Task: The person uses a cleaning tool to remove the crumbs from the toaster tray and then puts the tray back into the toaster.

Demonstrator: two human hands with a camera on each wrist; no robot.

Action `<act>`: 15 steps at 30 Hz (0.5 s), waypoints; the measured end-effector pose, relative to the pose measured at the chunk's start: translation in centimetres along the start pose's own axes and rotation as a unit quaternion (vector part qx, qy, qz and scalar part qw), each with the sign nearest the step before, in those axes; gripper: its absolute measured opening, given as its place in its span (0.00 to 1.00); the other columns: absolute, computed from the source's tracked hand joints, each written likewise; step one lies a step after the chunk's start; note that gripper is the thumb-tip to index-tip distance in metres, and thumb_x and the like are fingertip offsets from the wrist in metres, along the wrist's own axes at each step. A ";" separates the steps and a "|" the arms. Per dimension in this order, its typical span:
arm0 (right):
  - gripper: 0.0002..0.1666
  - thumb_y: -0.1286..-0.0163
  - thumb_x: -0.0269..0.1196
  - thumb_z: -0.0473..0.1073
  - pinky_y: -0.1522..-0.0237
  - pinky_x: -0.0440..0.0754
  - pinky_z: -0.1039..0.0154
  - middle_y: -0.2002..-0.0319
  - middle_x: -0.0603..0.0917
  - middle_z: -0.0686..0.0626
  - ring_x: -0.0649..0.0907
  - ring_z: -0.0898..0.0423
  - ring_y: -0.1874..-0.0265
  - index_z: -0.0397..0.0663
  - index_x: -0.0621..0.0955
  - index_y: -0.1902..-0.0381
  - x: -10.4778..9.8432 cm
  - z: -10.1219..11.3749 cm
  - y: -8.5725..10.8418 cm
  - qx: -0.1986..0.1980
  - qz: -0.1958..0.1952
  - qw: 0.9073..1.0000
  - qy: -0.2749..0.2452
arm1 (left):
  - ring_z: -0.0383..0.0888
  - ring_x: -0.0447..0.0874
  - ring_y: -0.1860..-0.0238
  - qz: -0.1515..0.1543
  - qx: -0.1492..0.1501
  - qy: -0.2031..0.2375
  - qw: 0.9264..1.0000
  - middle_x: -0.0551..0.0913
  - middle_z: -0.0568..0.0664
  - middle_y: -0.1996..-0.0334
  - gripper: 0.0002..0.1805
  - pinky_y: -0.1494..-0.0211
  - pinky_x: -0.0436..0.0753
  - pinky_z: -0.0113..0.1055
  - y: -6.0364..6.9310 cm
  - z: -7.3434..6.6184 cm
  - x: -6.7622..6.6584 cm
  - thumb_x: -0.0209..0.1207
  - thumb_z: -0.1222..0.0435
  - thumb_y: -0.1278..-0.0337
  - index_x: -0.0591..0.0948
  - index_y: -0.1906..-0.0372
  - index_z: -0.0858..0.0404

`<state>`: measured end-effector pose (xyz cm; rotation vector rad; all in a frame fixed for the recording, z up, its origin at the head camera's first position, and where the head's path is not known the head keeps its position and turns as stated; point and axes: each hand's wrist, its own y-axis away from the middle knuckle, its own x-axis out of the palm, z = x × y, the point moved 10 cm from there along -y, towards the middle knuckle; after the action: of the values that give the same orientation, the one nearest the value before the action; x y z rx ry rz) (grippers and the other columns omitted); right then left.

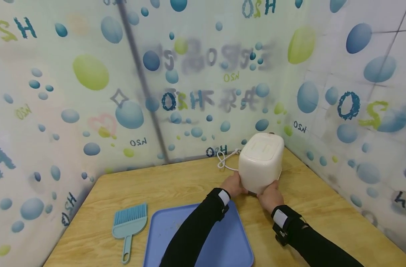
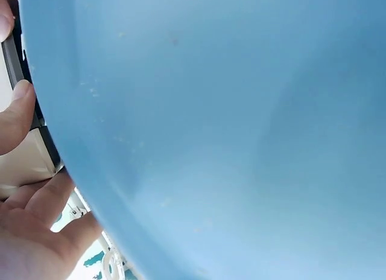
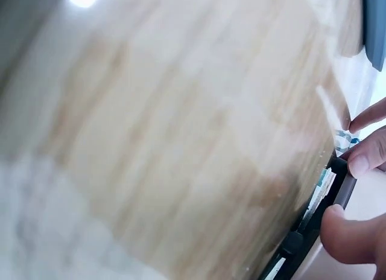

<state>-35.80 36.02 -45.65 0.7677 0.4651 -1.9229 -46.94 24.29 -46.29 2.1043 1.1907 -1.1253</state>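
Observation:
A cream-white toaster (image 1: 261, 163) stands at the back right of the table, tilted a little, with its closed-looking top facing up. My left hand (image 1: 234, 184) grips its lower left corner. At the lower right, my right hand (image 1: 271, 196) holds the near edge with the thumb along the side. Both wrist views show fingers and thumb around the dark base (image 3: 322, 213); part of a white label shows there. A blue tray (image 1: 169, 226) lies under my left forearm, with small crumbs on it. The toaster's far side is hidden.
A light-blue hand brush (image 1: 129, 226) lies left of the tray, bristles pointing away. The white power cord (image 1: 224, 162) loops behind the toaster's left side. Patterned curtain walls (image 1: 203, 111) border the wooden table (image 1: 99, 207) at the back and right.

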 end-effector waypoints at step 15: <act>0.49 0.28 0.59 0.42 0.46 0.76 0.37 0.44 0.69 0.13 0.77 0.25 0.46 0.12 0.42 0.34 -0.1 -0.5 -0.1 -0.018 0.058 0.996 0.063 | 0.48 0.76 0.35 0.035 0.007 0.041 0.999 0.76 0.57 0.34 0.41 0.31 0.72 0.39 0.1 0.0 0.7 0.72 0.58 0.43 0.65 0.28 0.61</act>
<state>-35.72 36.45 -45.91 0.8773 0.5203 -1.7612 -46.64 24.56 -46.88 2.2042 1.1396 -1.0287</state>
